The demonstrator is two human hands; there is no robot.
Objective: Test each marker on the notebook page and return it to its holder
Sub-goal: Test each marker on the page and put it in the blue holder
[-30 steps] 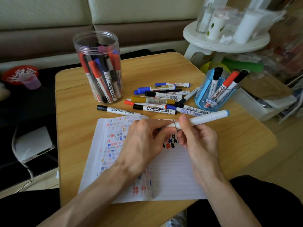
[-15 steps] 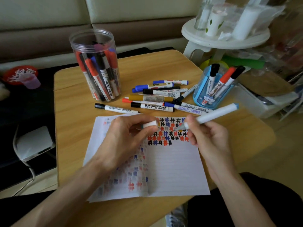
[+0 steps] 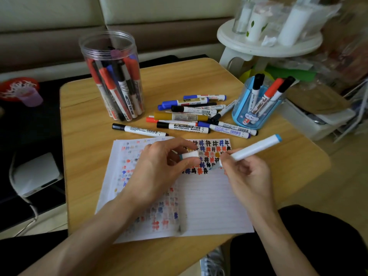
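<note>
An open lined notebook lies on the wooden table, its top rows filled with coloured hash marks. My right hand grips a white marker with a light-blue end, its tip down at the page near the marks. My left hand rests on the page and pinches the marker's white cap between thumb and fingers. A clear plastic jar full of markers stands at the back left. A blue holder at the right holds three markers. Several loose markers lie between them.
A white round stool with bottles and cups stands behind the table's right corner. A white box sits to the right below table level. A white device with a cable lies on the dark floor at left.
The cap came off the white marker and stayed in my left hand. My right hand drew away to the right, then brought the marker's tip down to the page.
</note>
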